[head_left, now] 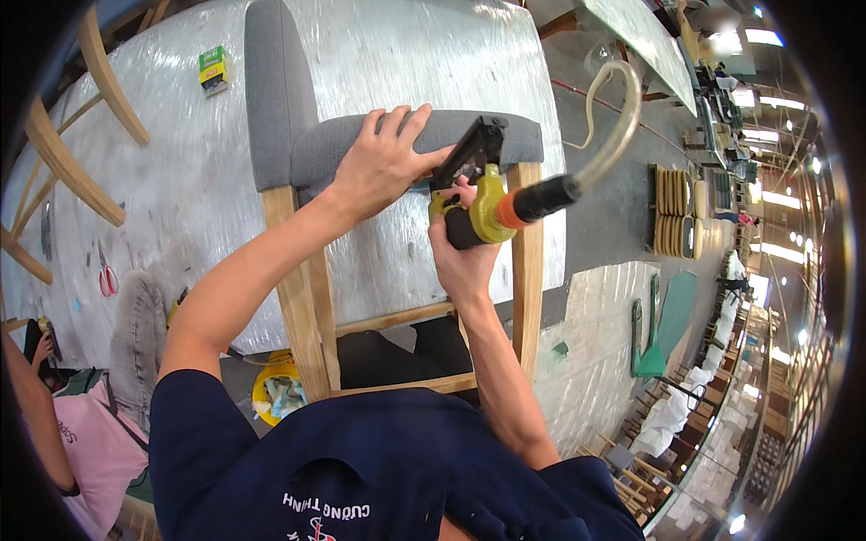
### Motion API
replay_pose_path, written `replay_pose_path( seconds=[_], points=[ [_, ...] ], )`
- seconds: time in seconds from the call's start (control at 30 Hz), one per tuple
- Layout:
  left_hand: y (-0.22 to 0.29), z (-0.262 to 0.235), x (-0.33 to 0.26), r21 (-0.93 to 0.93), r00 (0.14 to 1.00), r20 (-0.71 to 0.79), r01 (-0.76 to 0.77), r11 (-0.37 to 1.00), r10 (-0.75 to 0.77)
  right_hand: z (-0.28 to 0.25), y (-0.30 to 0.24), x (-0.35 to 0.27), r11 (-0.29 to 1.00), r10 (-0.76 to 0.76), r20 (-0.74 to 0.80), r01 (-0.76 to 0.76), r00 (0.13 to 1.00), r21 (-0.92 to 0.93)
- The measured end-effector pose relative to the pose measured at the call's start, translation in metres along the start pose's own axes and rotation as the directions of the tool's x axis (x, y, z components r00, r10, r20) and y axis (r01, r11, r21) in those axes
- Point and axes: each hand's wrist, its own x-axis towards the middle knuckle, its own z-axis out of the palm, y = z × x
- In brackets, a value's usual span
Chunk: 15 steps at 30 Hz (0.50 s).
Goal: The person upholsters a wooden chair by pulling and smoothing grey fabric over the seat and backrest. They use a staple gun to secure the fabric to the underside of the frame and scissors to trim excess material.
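A chair [281, 99] with grey fabric upholstery and bare wooden legs lies on a plastic-wrapped table in front of me. My left hand [383, 160] rests on its grey seat [327, 144], fingers spread over the edge. In my right hand [465, 257] is a yellow-green and black pneumatic staple gun [487, 203], gripped by its handle. Its long black magazine points up and away, close to the seat and just right of my left thumb. An orange and black fitting joins it to a clear air hose [622, 117]. The gun's tip against the fabric is hard to make out.
A green and yellow small box [213, 70] and red-handled pliers [107, 278] lie on the wrapped tabletop [180, 135]. Wooden chair legs [77, 167] stand at left. A yellow bucket [263, 397] holds scraps. A co-worker in a pink shirt [95, 442] is at lower left.
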Motion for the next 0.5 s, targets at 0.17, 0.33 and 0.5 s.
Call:
replay_pose_path(
  seconds=[0.17, 0.33, 0.5],
  points=[
    [0.003, 0.001, -0.002, 0.04, 0.997, 0.07, -0.017, 0.999, 0.014, 0.007, 0.005, -0.01, 1.0, -0.011, 0.0, 0.011, 1.0, -0.013],
    [-0.009, -0.015, 0.008, -0.267, 0.967, 0.254, 0.043, 0.963, 0.027, 0.0, 0.007, -0.015, 1.0, -0.018, 0.018, 0.019, 1.0, -0.005],
    [-0.117, 0.038, 0.041, -0.634, 0.686, 0.722, 0.605, 0.482, 0.088, -0.014, -0.002, -0.031, 0.997, -0.069, 0.084, 0.066, 0.994, 0.048]
  ],
)
